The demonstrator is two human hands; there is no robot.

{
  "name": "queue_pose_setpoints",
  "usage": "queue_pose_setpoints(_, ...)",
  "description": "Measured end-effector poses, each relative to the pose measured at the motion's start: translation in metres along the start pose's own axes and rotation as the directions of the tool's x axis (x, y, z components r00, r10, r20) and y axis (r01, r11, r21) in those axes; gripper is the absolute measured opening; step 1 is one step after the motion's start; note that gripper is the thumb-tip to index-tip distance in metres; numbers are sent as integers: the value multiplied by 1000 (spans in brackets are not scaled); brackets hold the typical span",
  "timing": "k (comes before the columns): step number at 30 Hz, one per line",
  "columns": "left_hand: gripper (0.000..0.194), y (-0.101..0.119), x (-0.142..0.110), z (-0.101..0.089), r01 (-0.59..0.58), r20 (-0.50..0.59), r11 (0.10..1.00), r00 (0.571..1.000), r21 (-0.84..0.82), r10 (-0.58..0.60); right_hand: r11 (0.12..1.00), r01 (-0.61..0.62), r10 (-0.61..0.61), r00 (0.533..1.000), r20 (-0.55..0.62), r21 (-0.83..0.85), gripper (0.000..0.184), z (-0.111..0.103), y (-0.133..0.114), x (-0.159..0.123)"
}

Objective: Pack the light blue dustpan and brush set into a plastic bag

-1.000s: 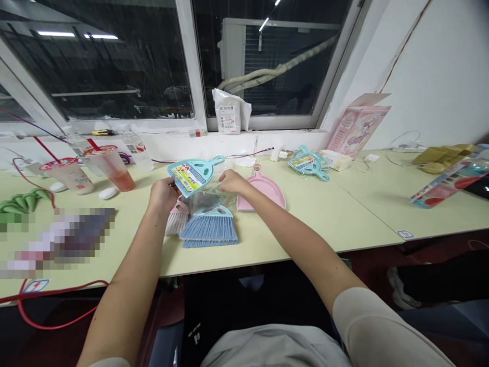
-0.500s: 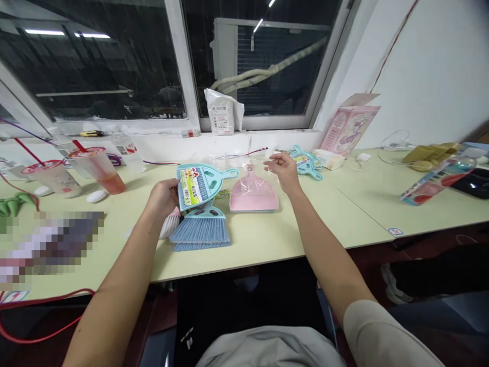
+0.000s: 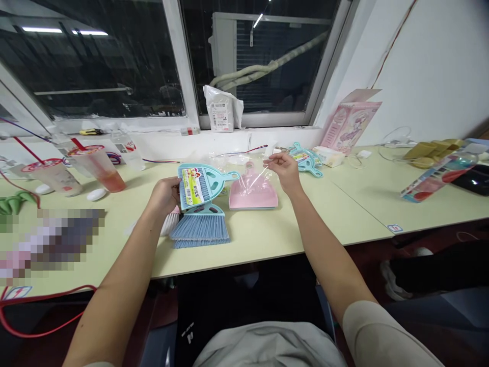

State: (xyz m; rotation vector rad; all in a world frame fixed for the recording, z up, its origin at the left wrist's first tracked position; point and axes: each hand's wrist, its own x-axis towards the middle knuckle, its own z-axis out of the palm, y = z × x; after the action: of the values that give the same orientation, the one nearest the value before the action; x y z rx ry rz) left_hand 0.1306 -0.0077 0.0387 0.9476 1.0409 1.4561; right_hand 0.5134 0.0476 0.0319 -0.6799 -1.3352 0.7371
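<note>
Left hand (image 3: 165, 192) clamped on the near edge of the blue dustpan (image 3: 201, 184), tilted up over the blue brush (image 3: 201, 227) lying flat on the table (image 3: 267, 237). Right hand (image 3: 283, 171) pinching a clear plastic bag (image 3: 244, 171) above the pink dustpan (image 3: 253, 189), just beside the blue one. Bare tabletop open toward the front edge.

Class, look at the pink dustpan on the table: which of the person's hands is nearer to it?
Right. The right hand pinches clear plastic film just above the pink dustpan, at its far right corner. The left hand grips the blue dustpan, farther to the left.
</note>
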Motion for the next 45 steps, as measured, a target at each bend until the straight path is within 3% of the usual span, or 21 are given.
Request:
queue_pose_setpoints(9,32,4,-5,5,13,6,998,1000,-61,-12,996,-77,78,996,36,-37,30,17,-7,-11)
queue_pose_setpoints(24,26,2,6,-9,5,-14,1000,1000,-11,-5,997,-61,63,997,-44,42,30,1,-7,-4)
queue_pose_setpoints(36,26,2,-2,-1,6,26,1000,1000,-29,-5,990,-123,119,991,55,74,32,16,-7,-12)
queue_pose_setpoints(45,31,1,-10,11,37,50,998,998,-47,-35,966,-254,243,957,161,55,27,39,-19,-26)
